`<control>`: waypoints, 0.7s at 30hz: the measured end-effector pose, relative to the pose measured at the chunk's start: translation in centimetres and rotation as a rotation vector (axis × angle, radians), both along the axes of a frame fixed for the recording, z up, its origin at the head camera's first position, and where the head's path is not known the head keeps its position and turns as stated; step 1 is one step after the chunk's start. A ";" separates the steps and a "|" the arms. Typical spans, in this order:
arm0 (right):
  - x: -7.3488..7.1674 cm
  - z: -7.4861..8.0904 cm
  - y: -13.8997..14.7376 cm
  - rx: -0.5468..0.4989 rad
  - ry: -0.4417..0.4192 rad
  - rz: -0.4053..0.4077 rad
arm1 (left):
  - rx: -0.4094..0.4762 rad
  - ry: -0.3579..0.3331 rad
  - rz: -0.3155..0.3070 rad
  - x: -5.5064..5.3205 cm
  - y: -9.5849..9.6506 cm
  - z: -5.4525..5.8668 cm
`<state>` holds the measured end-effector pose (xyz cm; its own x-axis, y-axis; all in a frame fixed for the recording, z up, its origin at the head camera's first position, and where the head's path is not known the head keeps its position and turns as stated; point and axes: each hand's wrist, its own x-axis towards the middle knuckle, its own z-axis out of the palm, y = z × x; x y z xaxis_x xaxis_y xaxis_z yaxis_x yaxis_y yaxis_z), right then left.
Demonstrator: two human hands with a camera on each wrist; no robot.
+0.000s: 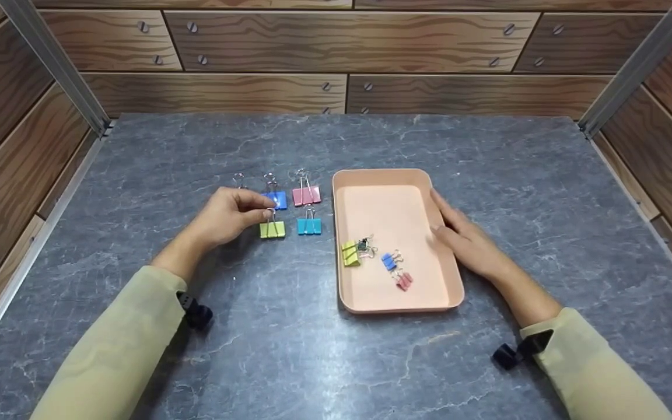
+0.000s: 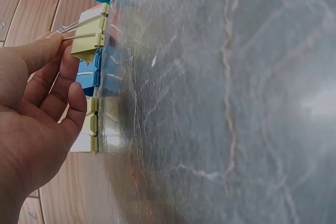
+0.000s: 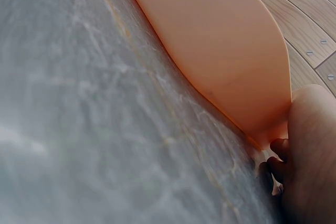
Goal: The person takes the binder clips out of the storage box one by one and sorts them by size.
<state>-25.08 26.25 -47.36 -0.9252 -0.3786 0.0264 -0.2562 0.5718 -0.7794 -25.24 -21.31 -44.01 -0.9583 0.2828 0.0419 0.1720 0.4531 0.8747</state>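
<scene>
The hands are well apart on either side of a peach tray (image 1: pixel 384 204) on the desk (image 1: pixel 277 350). The left hand (image 1: pixel 222 217) pinches a wire handle of a yellow-green binder clip (image 1: pixel 272 230), just left of a teal clip (image 1: pixel 309 227) and in front of a blue clip (image 1: pixel 278 200) and a pink clip (image 1: pixel 307 196). The right hand (image 1: pixel 469 244) holds the tray's right wall, where a lime clip (image 1: pixel 350 254) and smaller ones lie inside.

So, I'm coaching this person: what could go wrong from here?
The left hand pinches the near yellow-green clip by its wire handles, so it might slip. Lifting could nudge the large blue clip just behind. The right hand is on the tray; a tug might slide the small blue clip inside.
</scene>
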 end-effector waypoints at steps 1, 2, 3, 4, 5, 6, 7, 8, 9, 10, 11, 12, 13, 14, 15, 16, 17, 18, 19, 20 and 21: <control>0.0 0.0 0.0 -0.001 -0.002 0.000 | 0.000 0.001 -0.002 0.0 0.0 0.0; 0.0 0.0 0.0 0.000 -0.003 -0.001 | 0.001 0.000 -0.003 0.0 0.0 0.0; 0.0 0.0 0.0 0.000 -0.005 -0.002 | 0.002 -0.001 -0.003 0.0 0.0 0.0; 0.0 0.0 0.0 -0.001 -0.005 -0.002 | 0.002 -0.001 -0.004 0.0 0.1 0.0; 0.0 0.0 0.0 0.000 -0.004 -0.001 | 0.003 -0.002 -0.004 0.0 0.1 0.0; 0.0 0.0 0.0 -0.001 -0.003 -0.001 | 0.005 -0.005 -0.004 -0.1 0.1 0.0; 0.0 0.0 0.0 -0.001 -0.001 -0.002 | 0.005 -0.005 -0.005 -0.1 0.1 0.0; 0.1 0.0 0.0 -0.001 0.002 -0.001 | 0.005 -0.004 -0.006 -0.1 0.2 0.0; 0.1 0.1 0.0 -0.001 0.005 -0.001 | 0.005 -0.003 -0.007 -0.1 0.2 0.0; 0.1 0.1 0.0 -0.002 0.006 -0.001 | 0.005 -0.002 -0.009 -0.1 0.2 0.0; 0.1 0.1 0.0 -0.001 0.008 0.000 | 0.007 -0.001 -0.010 -0.1 0.2 -0.1; 0.1 0.1 0.0 -0.001 0.010 0.000 | 0.008 0.002 -0.012 -0.1 0.2 -0.1; 0.1 0.1 0.0 -0.001 0.012 0.000 | 0.006 0.006 -0.012 -0.1 0.2 -0.1; 0.1 0.1 0.0 0.000 0.014 0.000 | 0.005 0.006 -0.012 -0.1 0.3 -0.1; 0.1 0.1 0.0 0.001 0.016 0.000 | 0.005 0.004 -0.011 -0.1 0.3 -0.1; 0.1 0.1 0.0 -0.001 0.017 0.000 | 0.005 0.001 -0.009 -0.1 0.3 -0.1; 0.1 0.1 0.0 0.001 0.019 0.000 | 0.004 0.000 -0.008 -0.1 0.3 -0.2; 0.1 0.1 0.0 0.001 0.019 0.000 | 0.004 -0.002 -0.006 -0.1 0.3 -0.2; 0.1 0.1 0.0 0.000 0.017 -0.001 | 0.003 -0.007 -0.005 -0.1 0.4 -0.2; 0.1 0.1 0.0 -0.002 0.014 -0.001 | 0.005 -0.012 -0.004 -0.1 0.4 -0.2; 0.1 0.1 0.0 -0.003 0.014 -0.002 | 0.006 -0.014 -0.003 -0.1 0.4 -0.2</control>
<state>-24.97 26.26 -47.22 -0.9254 -0.3769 0.0399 -0.2657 0.5701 -0.7774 -25.36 -20.90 -44.20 -0.9579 0.2855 0.0304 0.1612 0.4470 0.8799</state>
